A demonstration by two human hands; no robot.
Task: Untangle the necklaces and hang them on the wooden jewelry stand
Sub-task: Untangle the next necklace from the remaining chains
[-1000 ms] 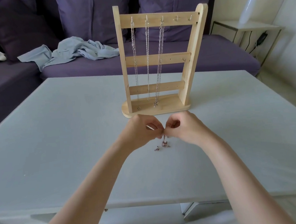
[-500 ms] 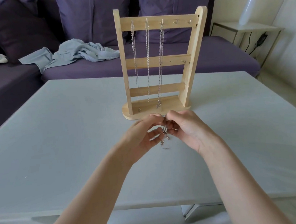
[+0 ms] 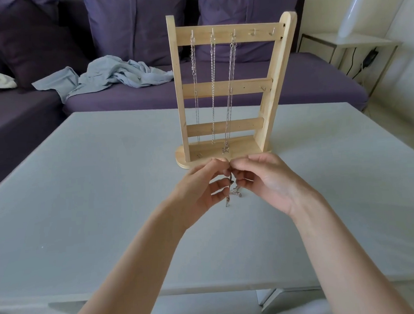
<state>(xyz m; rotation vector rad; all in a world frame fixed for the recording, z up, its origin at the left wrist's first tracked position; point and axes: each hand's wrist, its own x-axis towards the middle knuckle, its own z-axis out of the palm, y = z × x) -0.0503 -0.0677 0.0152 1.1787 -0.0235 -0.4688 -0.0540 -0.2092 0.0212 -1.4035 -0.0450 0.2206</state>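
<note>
a: head view. step in hand looks like untangling: both hands meet just in front of the wooden jewelry stand (image 3: 223, 92), working a small knotted necklace (image 3: 232, 191) between them, above the bench (image 3: 93, 189).

b: fingers?

a: left hand (image 3: 198, 194) has thumb and forefinger pinched together on the top of the chain, the other fingers (image 3: 217, 186) loosely curled toward it. right hand (image 3: 266, 179) pinches the same spot from the other side, fingertips together, lower fingers curled near the bunched part. the chain's tail dangles below; whether it touches the bench, cannot tell.

b: stand status?

a: three hung necklaces (image 3: 212, 87) on the top-rail hooks, left side. two empty hooks (image 3: 263, 32) at the right.

b: next?

a: judgement: tease the knot loose, then lift the freed loop onto an empty hook. fine links; pulling hard could tighten it.
</note>
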